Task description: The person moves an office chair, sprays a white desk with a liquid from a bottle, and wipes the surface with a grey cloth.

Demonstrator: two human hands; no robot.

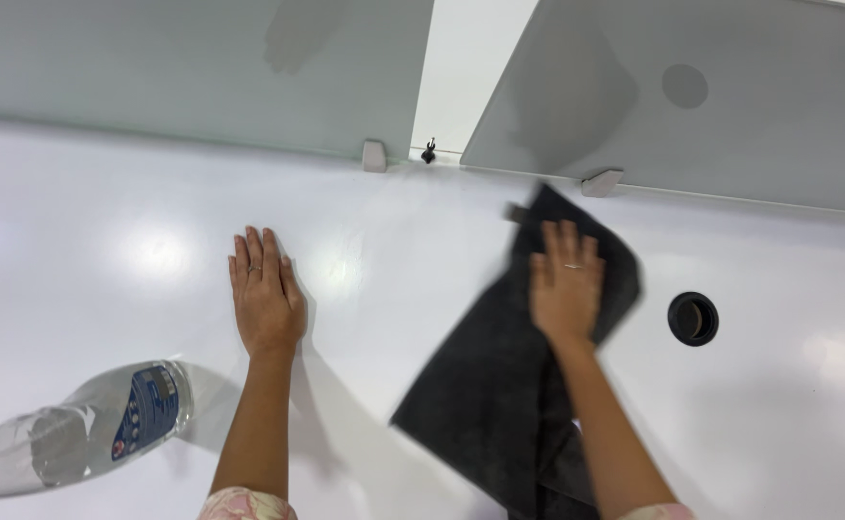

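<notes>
The scene is bright and evenly lit from overhead. The glossy white desk [422,241] throws back soft glare: one round hotspot sits just left of the left hand [266,299], a fainter one just right of it, and another lies far to the right of it near the picture's edge. The left hand and its forearm are sharp and cast a soft grey shadow on the desk to their right. Well right of the left hand, the right hand [565,287] and the dark cloth [499,385] under it are smeared by motion blur. Above the left hand, the frosted panels [182,67] carry dim, blurry shadows. Straight edges bow slightly towards the frame's corners.
</notes>
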